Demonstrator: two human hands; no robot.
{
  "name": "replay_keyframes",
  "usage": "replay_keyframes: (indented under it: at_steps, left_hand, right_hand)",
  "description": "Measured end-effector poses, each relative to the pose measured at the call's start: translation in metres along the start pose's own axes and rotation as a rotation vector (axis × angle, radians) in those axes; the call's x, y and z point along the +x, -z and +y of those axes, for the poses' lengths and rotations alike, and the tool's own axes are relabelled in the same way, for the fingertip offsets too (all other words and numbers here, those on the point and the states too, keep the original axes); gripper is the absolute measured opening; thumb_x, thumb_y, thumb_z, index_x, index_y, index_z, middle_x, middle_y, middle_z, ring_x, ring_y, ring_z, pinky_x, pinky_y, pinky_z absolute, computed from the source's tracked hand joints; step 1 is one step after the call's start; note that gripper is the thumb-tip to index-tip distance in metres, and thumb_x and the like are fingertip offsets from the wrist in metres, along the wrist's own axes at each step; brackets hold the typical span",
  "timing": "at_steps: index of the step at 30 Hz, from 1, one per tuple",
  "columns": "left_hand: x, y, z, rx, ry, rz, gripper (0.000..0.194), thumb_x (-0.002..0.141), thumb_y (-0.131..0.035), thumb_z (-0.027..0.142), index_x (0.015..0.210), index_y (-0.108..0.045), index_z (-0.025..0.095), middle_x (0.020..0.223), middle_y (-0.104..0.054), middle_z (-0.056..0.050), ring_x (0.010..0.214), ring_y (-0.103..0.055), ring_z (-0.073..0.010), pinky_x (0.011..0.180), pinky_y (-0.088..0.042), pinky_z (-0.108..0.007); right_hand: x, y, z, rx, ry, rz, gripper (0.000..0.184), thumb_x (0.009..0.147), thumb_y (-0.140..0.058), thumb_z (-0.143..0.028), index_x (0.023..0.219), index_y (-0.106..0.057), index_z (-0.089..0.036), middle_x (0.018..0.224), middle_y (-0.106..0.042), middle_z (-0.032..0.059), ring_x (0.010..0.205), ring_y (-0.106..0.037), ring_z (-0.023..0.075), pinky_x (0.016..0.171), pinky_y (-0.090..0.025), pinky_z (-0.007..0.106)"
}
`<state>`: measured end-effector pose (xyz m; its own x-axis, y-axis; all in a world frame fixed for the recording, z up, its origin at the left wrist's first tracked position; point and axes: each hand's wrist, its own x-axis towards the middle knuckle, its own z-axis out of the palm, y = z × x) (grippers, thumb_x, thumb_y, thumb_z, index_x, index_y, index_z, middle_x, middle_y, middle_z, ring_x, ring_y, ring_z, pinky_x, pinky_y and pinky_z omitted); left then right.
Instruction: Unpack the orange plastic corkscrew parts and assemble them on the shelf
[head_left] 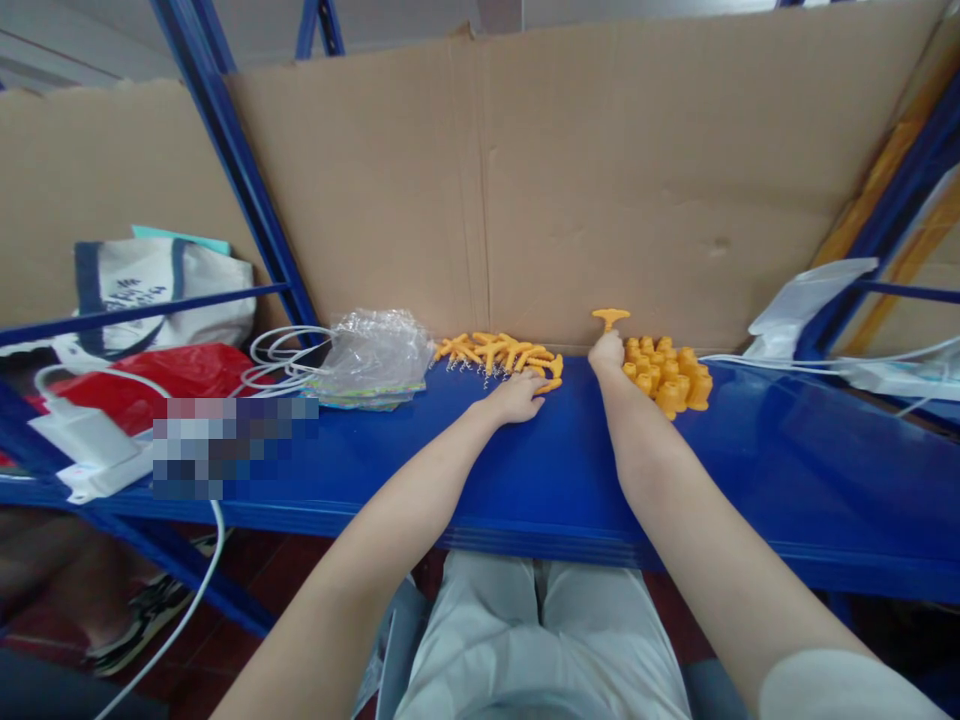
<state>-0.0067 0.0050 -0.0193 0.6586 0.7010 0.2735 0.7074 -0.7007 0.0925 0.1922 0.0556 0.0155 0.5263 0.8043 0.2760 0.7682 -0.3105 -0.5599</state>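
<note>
My left hand (516, 397) reaches to the right end of a pile of yellow T-handled corkscrews (487, 352). Its fingers are stretched out with the thumb apart, and the fingertips touch a yellow handle (556, 368). Metal spirals point out from the pile towards me. Farther right, my right hand (606, 350) is closed around the lower part of an upright yellow T-handled piece (611, 318); the fingers hide whatever is below its handle. Several yellow cup-shaped parts (666, 375) stand grouped just right of that hand.
Clear plastic bags (375, 358) lie stacked left of the pile. White cables (281, 360), a red bag (165, 385) and a white power strip (112, 470) are farther left. Cardboard (600, 180) closes off the back of the blue shelf (540, 490). Another person's leg shows at lower left.
</note>
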Motion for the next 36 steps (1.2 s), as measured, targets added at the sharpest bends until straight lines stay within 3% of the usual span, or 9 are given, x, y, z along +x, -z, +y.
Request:
replay_keyframes:
  at_steps: [6, 11, 18, 29, 36]
  left_hand:
    - [-0.001, 0.003, 0.004, 0.008, 0.029, -0.045, 0.048, 0.092, -0.052, 0.021, 0.139, -0.059, 0.014, 0.143, -0.058, -0.014, 0.133, -0.055, -0.0266, 0.114, -0.042, -0.037]
    - [0.0, -0.002, 0.001, -0.004, 0.032, -0.016, 0.045, 0.092, -0.054, 0.024, 0.137, -0.061, 0.018, 0.142, -0.059, -0.011, 0.132, -0.056, -0.0262, 0.113, -0.044, -0.037]
    - [0.001, -0.002, 0.0, 0.003, 0.028, -0.039, 0.046, 0.094, -0.053, 0.026, 0.138, -0.059, 0.017, 0.141, -0.058, -0.011, 0.131, -0.055, -0.0251, 0.114, -0.043, -0.035]
    - [0.001, 0.001, 0.002, -0.003, 0.03, -0.059, 0.048, 0.094, -0.05, 0.026, 0.14, -0.057, 0.015, 0.143, -0.057, -0.013, 0.132, -0.055, -0.0263, 0.113, -0.043, -0.036]
    - [0.002, -0.003, -0.002, 0.005, -0.003, -0.032, 0.046, 0.093, -0.051, 0.026, 0.138, -0.059, 0.018, 0.141, -0.059, -0.011, 0.13, -0.056, -0.0254, 0.114, -0.043, -0.037]
  right_hand:
    - [0.013, -0.011, 0.007, 0.044, -0.017, -0.002, 0.049, 0.099, -0.037, -0.012, 0.147, -0.045, -0.005, 0.132, -0.06, 0.033, 0.127, -0.062, 0.0336, 0.095, -0.052, 0.036]
    - [0.019, -0.017, 0.012, 0.065, -0.024, 0.007, 0.052, 0.099, -0.031, -0.014, 0.148, -0.045, -0.003, 0.124, -0.065, 0.033, 0.119, -0.066, 0.0374, 0.092, -0.053, 0.048]
    - [0.015, -0.019, 0.007, -0.027, 0.042, 0.025, 0.049, 0.102, -0.033, -0.026, 0.142, -0.053, -0.006, 0.129, -0.061, 0.0323, 0.12, -0.064, 0.0366, 0.094, -0.052, 0.046]
    - [0.006, -0.009, 0.005, -0.209, 0.229, 0.029, 0.05, 0.101, -0.025, -0.014, 0.145, -0.048, -0.014, 0.131, -0.058, 0.0293, 0.119, -0.065, 0.0335, 0.093, -0.053, 0.042]
    - [0.009, -0.008, 0.001, -0.392, 0.321, -0.066, 0.048, 0.098, -0.03, -0.007, 0.135, -0.061, -0.009, 0.127, -0.063, 0.0277, 0.122, -0.063, 0.0336, 0.097, -0.052, 0.047]
